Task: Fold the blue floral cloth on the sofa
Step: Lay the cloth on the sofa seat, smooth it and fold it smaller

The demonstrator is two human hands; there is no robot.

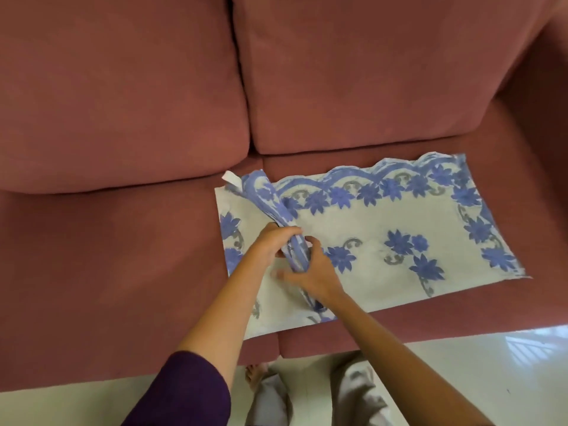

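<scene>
Both left hand [270, 245] and right hand [312, 273] seemingly pinch the bunched ridge of the cloth [384, 222], which stretches rightward over the sofa [123, 241].

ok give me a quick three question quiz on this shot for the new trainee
1. True or false: the cloth lies on the seat of the sofa.
2. Of the left grip and right grip, which holds the cloth's bunched ridge? A) left only B) right only C) both
3. Fill in: the flowers printed on the cloth are ___.

Key: 1 true; 2 C; 3 blue
</scene>
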